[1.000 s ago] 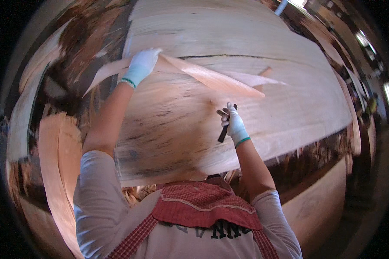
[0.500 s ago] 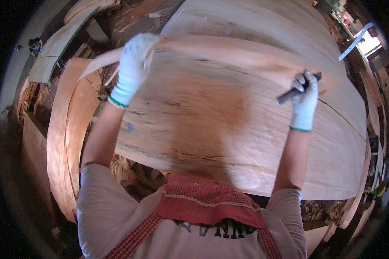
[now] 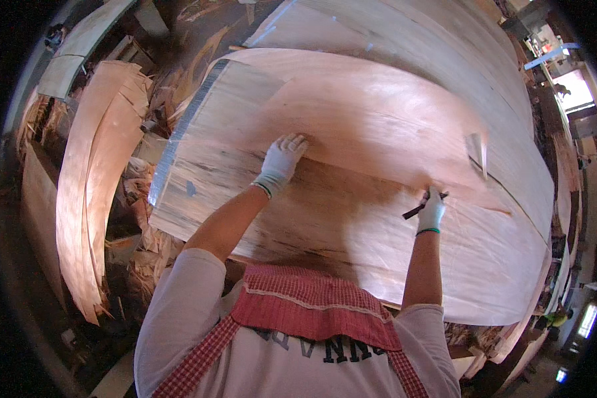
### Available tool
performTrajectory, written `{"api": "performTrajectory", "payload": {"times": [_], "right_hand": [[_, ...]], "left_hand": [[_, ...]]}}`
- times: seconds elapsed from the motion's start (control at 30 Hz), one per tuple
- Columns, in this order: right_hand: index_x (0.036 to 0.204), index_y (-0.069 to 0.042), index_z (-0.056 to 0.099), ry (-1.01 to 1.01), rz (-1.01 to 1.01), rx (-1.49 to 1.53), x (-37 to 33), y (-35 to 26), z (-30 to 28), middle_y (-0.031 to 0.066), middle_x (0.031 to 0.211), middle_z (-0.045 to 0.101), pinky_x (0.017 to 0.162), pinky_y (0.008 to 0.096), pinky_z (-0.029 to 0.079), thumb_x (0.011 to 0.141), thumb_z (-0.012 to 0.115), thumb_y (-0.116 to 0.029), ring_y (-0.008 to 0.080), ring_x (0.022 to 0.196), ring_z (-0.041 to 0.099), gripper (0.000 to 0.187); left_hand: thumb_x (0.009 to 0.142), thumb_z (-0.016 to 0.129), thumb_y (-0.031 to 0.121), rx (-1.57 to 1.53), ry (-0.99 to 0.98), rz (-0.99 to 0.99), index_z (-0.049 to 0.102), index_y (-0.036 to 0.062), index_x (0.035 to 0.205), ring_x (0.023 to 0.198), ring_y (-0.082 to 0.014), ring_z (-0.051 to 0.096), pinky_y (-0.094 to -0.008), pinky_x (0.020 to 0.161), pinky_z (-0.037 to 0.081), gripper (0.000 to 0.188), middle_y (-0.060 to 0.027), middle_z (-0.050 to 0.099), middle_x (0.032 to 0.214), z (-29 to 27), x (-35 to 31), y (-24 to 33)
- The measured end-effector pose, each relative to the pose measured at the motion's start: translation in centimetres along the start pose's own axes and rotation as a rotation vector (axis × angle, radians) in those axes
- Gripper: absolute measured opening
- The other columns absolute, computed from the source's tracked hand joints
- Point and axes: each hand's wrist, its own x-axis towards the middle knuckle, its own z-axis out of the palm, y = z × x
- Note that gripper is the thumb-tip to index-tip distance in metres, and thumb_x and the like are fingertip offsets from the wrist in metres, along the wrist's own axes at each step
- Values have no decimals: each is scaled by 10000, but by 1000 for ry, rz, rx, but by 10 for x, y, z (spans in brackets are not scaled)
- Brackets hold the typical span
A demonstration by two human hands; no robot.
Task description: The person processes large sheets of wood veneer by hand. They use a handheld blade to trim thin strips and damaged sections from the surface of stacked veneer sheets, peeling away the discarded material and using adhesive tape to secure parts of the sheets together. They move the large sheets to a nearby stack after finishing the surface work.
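A thin pinkish wood veneer sheet (image 3: 358, 106) lies across a paler, dark-streaked veneer sheet (image 3: 298, 212). My left hand (image 3: 282, 163), in a white glove with a green-edged cuff, rests on the pinkish sheet's near edge. Its fingers are stretched forward, pressing on the wood. Farther right, my right hand (image 3: 432, 211), gloved alike, is closed around a dark bar-shaped tool (image 3: 414, 211). The tool's end sticks out to the left, just above the streaked sheet near the same edge. Whether it has a blade I cannot tell. A small curled flap of veneer (image 3: 477, 154) stands up beyond my right hand.
Long curved veneer strips (image 3: 89, 179) stand at the left, with torn scraps (image 3: 149, 255) beside the stack. Another broad pale sheet (image 3: 404, 33) lies at the far side. A light blue bar (image 3: 550, 56) juts out at the far right.
The pinkish sheet, lifted at its left end before, now lies flat. My left hand has let go of it and come down nearer. My right hand has moved nearer and left with the tool.
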Motion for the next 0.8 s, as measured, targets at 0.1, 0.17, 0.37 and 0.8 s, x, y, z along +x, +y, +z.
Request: {"api": "performTrajectory", "payload": {"times": [0.1,0.17,0.37,0.8], "right_hand": [[807,-89,590,-69,147,-65,-7,26,-3,2,641,536,422,230,371,900,659,-269,100,487,452,214],[843,-84,590,-126,233,-111,-12,31,-24,18,667,543,430,255,397,917,629,-341,110,491,451,271],[895,-14,547,-229,172,-594,-63,-45,-27,96,637,588,395,266,390,958,508,-484,133,425,482,476],[956,-55,569,-1070,-978,-1503,-178,54,299,219,739,668,600,542,512,939,464,-246,384,709,681,219]], "left_hand": [[846,506,73,-59,41,-19,508,102,1323,1324,-262,434,-428,1110,324,478,-91,476,1423,0,-2,-22],[839,517,71,-83,-31,6,512,77,1317,1336,-290,416,-437,1114,311,477,-121,467,1425,-10,-4,-32],[844,517,76,-240,10,-18,559,75,1267,1294,-334,448,-453,1103,314,425,-144,530,1352,-32,-10,-39],[850,540,64,-266,472,-639,486,66,1293,1197,-342,504,-445,1030,396,446,-129,558,1286,-2,9,-78]]}}
